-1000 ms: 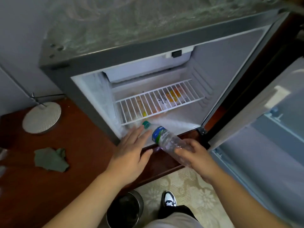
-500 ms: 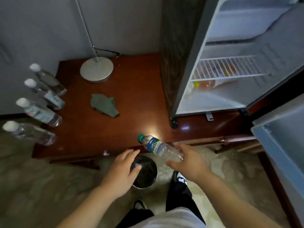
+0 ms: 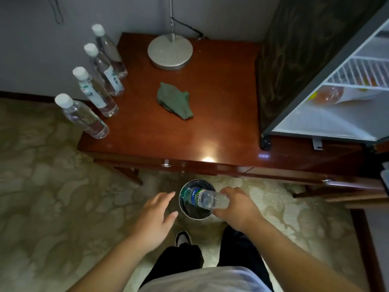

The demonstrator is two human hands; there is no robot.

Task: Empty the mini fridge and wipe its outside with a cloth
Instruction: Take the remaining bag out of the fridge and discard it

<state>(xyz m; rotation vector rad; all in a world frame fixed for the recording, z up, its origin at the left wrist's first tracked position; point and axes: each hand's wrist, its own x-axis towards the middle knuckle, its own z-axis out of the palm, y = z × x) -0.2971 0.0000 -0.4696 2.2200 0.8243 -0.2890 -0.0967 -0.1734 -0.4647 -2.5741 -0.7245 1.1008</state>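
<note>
My right hand (image 3: 236, 207) grips the base of a clear plastic bottle (image 3: 205, 199) with a blue-green label. The bottle lies tilted, cap end down inside the round metal bin (image 3: 182, 207) on the carpet. My left hand (image 3: 154, 218) hovers open just left of the bin, holding nothing. The mini fridge (image 3: 294, 60) stands at the right on the wooden table (image 3: 221, 123), door open. On its floor, under the wire shelf (image 3: 366, 74), lies a bottle of pinkish drink (image 3: 330, 94). A crumpled green cloth (image 3: 175, 101) lies mid-table.
Several clear water bottles (image 3: 84, 114) stand in a row along the table's left edge. A lamp's round base (image 3: 170, 52) sits at the back. The open fridge door (image 3: 385, 180) juts in at the right edge. My feet and legs are just behind the bin.
My view swung from the fridge down to the floor. My right hand carried the bottle from the fridge opening over the table edge, cap end into the bin. My left hand followed beside it.
</note>
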